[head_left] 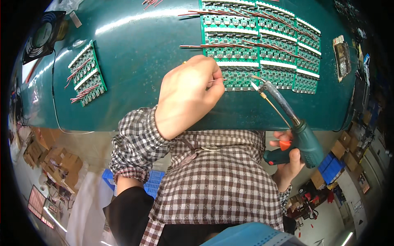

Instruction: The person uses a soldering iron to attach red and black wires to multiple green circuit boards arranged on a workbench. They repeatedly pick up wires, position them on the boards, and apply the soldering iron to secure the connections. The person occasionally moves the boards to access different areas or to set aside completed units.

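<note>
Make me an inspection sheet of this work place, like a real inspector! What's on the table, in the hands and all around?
Surface: green table, shiny, with small specks.
Job's things: large block of green circuit boards with red wires across it; smaller board panel at left.
Clutter: black fan at far left; worn brown block at right.
Hands: left hand pinches a thin wire; right hand grips a green soldering gun, tip near the boards, contact unclear.
Cables: thin cord by the fan, running toward the near edge.
Surroundings: cardboard boxes at lower left.
</note>
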Tool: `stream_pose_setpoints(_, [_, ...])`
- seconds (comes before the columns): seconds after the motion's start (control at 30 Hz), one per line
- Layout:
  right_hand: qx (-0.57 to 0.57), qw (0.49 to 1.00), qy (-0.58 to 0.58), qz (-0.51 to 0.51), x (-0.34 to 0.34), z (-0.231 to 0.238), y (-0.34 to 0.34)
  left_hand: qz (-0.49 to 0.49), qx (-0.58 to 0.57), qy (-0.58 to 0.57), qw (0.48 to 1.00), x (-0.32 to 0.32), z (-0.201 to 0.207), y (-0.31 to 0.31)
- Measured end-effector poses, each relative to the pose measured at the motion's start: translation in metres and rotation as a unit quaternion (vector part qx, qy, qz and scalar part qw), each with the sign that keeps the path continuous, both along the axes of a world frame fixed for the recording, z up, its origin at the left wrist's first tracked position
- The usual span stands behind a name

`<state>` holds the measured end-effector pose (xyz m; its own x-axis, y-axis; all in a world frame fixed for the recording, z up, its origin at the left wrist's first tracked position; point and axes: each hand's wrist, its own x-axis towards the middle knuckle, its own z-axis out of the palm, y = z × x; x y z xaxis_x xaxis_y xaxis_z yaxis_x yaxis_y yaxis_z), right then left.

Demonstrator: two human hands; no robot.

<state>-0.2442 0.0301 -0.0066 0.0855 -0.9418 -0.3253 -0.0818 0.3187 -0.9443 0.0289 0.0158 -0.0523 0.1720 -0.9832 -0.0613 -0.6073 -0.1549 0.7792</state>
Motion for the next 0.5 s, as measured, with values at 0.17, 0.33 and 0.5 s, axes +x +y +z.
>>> stream_pose_setpoints(0.17, [0.008, 1.0, -0.004, 0.011, 0.001, 0.001, 0.0, 0.01, -0.065, -0.006, 0.998, -0.005, 0.0, 0.0])
stream_pose_setpoints(0.33, [0.022, 1.0, -0.011, 0.017, -0.002, 0.0, -0.002, 0.005, -0.075, -0.042, 0.996, -0.004, -0.003, -0.001])
stream_pose_setpoints(0.5, [0.021, 0.999, -0.018, 0.023, -0.001, 0.002, -0.001, -0.035, -0.087, -0.035, 0.995, -0.002, 0.001, -0.005])
